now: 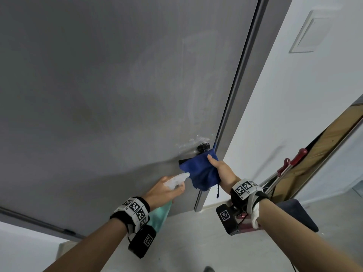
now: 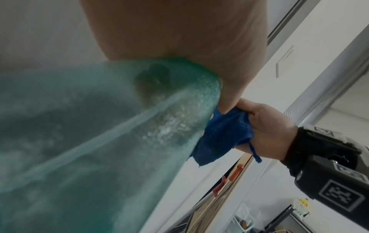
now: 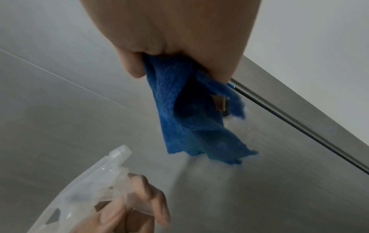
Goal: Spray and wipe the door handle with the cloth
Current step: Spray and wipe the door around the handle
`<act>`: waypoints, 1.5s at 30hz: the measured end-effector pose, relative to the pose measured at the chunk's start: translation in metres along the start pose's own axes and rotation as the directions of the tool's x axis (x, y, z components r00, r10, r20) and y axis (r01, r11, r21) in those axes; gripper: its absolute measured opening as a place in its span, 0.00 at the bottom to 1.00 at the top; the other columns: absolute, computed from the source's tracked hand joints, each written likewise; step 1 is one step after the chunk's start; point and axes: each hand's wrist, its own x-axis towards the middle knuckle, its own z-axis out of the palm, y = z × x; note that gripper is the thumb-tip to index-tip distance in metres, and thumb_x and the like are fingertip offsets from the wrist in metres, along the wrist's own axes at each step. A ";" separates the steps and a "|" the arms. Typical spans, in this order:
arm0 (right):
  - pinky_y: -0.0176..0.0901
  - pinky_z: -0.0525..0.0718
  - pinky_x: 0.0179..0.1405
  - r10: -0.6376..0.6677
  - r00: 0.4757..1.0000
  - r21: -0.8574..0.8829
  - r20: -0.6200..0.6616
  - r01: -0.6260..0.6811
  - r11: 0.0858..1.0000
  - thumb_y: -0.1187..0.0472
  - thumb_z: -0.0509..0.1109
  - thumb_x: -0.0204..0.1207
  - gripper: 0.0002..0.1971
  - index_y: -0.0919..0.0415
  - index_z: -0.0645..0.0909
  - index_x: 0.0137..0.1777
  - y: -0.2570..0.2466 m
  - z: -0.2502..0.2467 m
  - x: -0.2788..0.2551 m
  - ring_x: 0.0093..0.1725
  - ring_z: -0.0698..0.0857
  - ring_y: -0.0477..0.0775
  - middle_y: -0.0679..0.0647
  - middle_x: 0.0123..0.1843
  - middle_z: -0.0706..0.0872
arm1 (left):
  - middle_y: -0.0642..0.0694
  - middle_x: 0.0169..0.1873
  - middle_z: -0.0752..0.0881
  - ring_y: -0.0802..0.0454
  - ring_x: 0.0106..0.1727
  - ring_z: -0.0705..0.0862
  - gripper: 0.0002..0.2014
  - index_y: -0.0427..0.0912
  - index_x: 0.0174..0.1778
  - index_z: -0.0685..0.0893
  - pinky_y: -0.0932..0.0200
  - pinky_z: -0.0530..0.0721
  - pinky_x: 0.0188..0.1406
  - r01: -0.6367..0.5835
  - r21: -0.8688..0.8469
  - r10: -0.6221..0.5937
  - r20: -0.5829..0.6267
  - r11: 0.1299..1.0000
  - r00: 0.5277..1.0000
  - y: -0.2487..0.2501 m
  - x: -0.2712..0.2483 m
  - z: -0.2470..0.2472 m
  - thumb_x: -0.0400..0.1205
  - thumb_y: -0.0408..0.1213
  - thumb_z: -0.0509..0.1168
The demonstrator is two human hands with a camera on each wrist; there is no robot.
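We drape the dark blue terry cloth (image 1: 202, 169) over the black metal door handle (image 1: 203, 147), our right hand (image 1: 222, 169) pinching it there to wipe. Left of the handle, our left hand (image 1: 165, 191) grips the translucent green spray bottle (image 1: 176, 178), nozzle aimed ready.

Two hands are in view: the left hand (image 1: 164, 190) and the right hand (image 1: 222, 169). There is one blue cloth (image 1: 202, 171), one spray bottle (image 1: 172, 180) with a teal body, one grey door (image 1: 98, 85) and one dark door handle (image 1: 203, 147). Each wrist bears one marker band, two in all. Two red-tipped poles (image 1: 290, 161) lean at the right. One white wall panel (image 1: 310, 30) shows above.
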 end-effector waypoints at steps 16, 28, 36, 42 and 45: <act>0.43 0.82 0.47 0.011 0.999 -0.019 -0.049 -0.012 1.000 0.55 0.66 0.85 0.12 0.64 0.83 0.50 -0.007 0.012 -0.005 0.51 0.86 0.58 0.60 0.47 0.88 | 0.50 0.27 0.77 0.53 0.29 0.74 0.10 0.45 0.37 0.80 0.42 0.79 0.35 0.058 0.100 -0.037 -0.206 0.993 0.978 -0.005 -0.001 -0.010 0.81 0.45 0.67; 0.44 0.83 0.51 0.076 0.996 0.032 -0.052 -0.075 0.997 0.54 0.67 0.84 0.19 0.71 0.82 0.62 0.002 0.016 -0.005 0.52 0.86 0.58 0.66 0.54 0.87 | 0.57 0.34 0.79 0.60 0.35 0.79 0.22 0.56 0.79 0.77 0.70 0.81 0.41 -0.057 0.183 0.052 0.030 0.981 0.998 0.009 0.001 0.000 0.88 0.37 0.62; 0.48 0.77 0.66 0.106 0.990 0.050 -0.098 -0.101 0.994 0.52 0.66 0.85 0.20 0.68 0.80 0.66 0.003 0.014 -0.004 0.61 0.84 0.57 0.63 0.63 0.86 | 0.58 0.39 0.85 0.67 0.34 0.81 0.22 0.61 0.77 0.77 0.60 0.84 0.51 -0.028 0.082 0.041 -0.173 0.996 0.984 0.006 0.006 -0.008 0.87 0.41 0.64; 0.41 0.81 0.48 0.103 0.992 0.086 -0.077 -0.096 0.992 0.54 0.65 0.86 0.12 0.63 0.82 0.49 0.000 0.012 -0.007 0.48 0.85 0.51 0.58 0.48 0.87 | 0.56 0.33 0.81 0.55 0.36 0.80 0.21 0.63 0.75 0.78 0.49 0.86 0.52 -0.029 0.235 0.063 -0.140 0.972 0.988 0.001 0.011 -0.009 0.85 0.45 0.63; 0.44 0.82 0.52 0.074 0.995 0.086 -0.061 -0.068 0.994 0.54 0.66 0.85 0.12 0.63 0.83 0.50 -0.002 0.011 -0.005 0.50 0.86 0.53 0.62 0.53 0.87 | 0.58 0.39 0.81 0.57 0.40 0.80 0.17 0.62 0.69 0.81 0.51 0.84 0.57 -0.034 0.220 0.043 -0.039 0.975 0.998 -0.003 0.009 -0.006 0.84 0.45 0.65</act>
